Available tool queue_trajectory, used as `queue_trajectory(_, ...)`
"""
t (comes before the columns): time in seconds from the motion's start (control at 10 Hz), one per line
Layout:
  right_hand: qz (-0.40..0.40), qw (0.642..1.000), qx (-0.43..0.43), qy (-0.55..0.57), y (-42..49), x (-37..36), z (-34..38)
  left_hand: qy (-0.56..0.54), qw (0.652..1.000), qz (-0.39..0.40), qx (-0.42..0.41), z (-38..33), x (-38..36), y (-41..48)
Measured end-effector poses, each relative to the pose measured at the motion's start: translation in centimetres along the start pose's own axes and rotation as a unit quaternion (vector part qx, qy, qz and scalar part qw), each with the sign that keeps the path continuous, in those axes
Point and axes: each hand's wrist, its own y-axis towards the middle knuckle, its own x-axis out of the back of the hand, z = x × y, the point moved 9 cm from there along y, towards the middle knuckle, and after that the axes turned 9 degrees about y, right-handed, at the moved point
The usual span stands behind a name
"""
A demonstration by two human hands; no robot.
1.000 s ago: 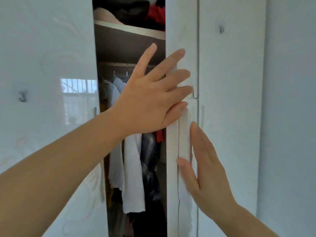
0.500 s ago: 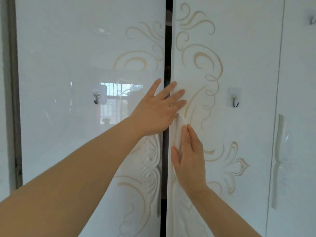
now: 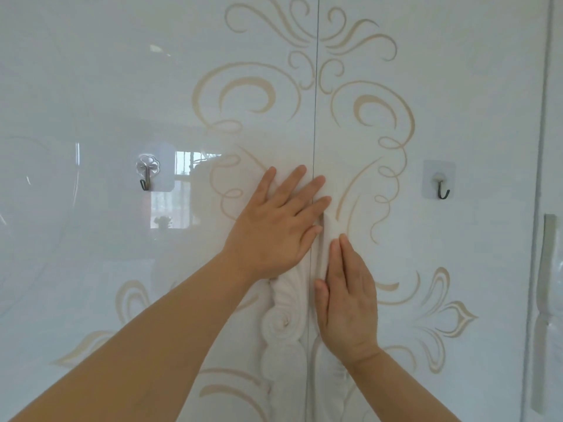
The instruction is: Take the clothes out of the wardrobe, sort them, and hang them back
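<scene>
The white wardrobe fills the view, its two glossy doors with gold scrollwork closed against each other. The left door [image 3: 122, 86] and right door [image 3: 457, 86] meet at a thin vertical seam. My left hand [image 3: 274, 226] lies flat with straight fingers across the seam, its fingertips on the right door. Just below it, my right hand [image 3: 350, 293] presses flat on the right door beside its carved white handle [image 3: 330, 229]. The left door's carved handle [image 3: 285, 324] shows under my left wrist. No clothes are visible.
A silver stick-on hook [image 3: 147, 175] hangs on the left door and a dark one [image 3: 441, 187] on the right door. A third door with a long pale handle [image 3: 545, 300] stands at the far right.
The doors went from open, with hanging clothes showing, to a narrow gap, and now they are closed. Both hands stayed flat on the door edges as these came together.
</scene>
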Motion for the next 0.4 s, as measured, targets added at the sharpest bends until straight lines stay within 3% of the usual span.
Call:
queue_trajectory(0.2,0.019,1.000,-0.010,-0.007,-0.1,-0.1,-0.1,0.013,1.000,0.019,0.003,-0.1,-0.1,0.0)
queue_trajectory(0.3,0.069,0.997,-0.041,-0.017,-0.2,0.1,0.0,0.023,0.994,0.106,0.023,-0.3,0.6,0.3)
queue_trajectory(0.4,0.242,0.967,-0.078,0.010,0.1,0.7,0.4,0.005,0.949,0.309,0.063,-1.4,0.2,-1.3)
